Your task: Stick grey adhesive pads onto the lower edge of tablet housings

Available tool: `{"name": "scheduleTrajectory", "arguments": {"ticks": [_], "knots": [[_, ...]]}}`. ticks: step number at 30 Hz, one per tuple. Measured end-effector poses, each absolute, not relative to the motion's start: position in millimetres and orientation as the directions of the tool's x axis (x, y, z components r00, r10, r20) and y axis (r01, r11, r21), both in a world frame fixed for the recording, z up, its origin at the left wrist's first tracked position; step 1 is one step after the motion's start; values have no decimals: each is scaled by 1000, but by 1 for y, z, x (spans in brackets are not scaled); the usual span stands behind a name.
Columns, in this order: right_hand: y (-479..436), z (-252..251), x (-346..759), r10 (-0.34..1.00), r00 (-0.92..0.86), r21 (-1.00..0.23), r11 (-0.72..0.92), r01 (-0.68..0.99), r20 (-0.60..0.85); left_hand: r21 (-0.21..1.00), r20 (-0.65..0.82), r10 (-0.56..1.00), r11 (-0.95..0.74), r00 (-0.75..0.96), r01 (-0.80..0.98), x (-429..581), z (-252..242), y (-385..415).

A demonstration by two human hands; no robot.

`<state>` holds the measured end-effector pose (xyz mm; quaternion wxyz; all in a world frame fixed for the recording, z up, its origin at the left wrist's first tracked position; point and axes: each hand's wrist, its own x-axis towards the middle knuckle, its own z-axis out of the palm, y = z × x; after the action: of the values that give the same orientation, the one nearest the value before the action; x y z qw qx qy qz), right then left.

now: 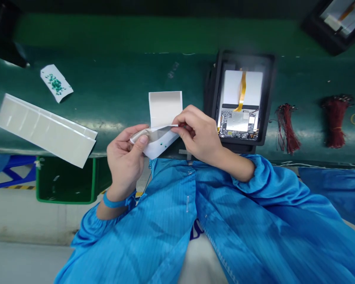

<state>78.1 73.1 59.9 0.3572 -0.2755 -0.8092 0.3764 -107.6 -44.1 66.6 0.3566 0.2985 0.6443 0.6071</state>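
Note:
My left hand (127, 156) grips the lower part of a white backing sheet (165, 108) with thumb and fingers, near the table's front edge. My right hand (199, 132) pinches a thin edge of the same sheet between thumb and forefinger, where a layer is lifted off it. The sheet's upper flap stands upright. Small green dots show on the lower part. Just right of my right hand lies an opened tablet (241, 104) in a black tray, its circuit board and orange ribbon cable showing.
Long white strips (44, 128) lie at the left on the green belt (121, 83). A small sheet with green stickers (56, 83) sits behind them. Two bundles of red wires (286, 126) (335, 118) lie at the right. A green bin (65, 181) stands below the table edge.

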Motion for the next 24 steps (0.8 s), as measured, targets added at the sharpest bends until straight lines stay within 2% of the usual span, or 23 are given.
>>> {"name": "scheduleTrajectory", "arguments": {"ticks": [3, 8, 14, 20, 22, 24], "knots": [[75, 55, 79, 674, -578, -727, 659, 192, 459, 997, -60, 820, 79, -569, 7, -107, 69, -44], [74, 50, 78, 668, -564, -639, 711, 292, 485, 996, -64, 809, 86, -584, 11, -110, 69, -42], [71, 56, 77, 565, -485, -505, 822, 263, 668, 995, -50, 789, 95, -612, 42, -113, 69, -36], [73, 55, 78, 615, -553, -520, 783, 342, 562, 995, -55, 794, 97, -606, 37, -112, 72, -38], [72, 54, 76, 587, -559, -482, 807, 342, 586, 995, -61, 799, 95, -598, 26, -111, 72, -38], [71, 57, 75, 490, -558, -427, 869, 251, 670, 995, -72, 811, 96, -581, 10, -111, 71, -36]]}}
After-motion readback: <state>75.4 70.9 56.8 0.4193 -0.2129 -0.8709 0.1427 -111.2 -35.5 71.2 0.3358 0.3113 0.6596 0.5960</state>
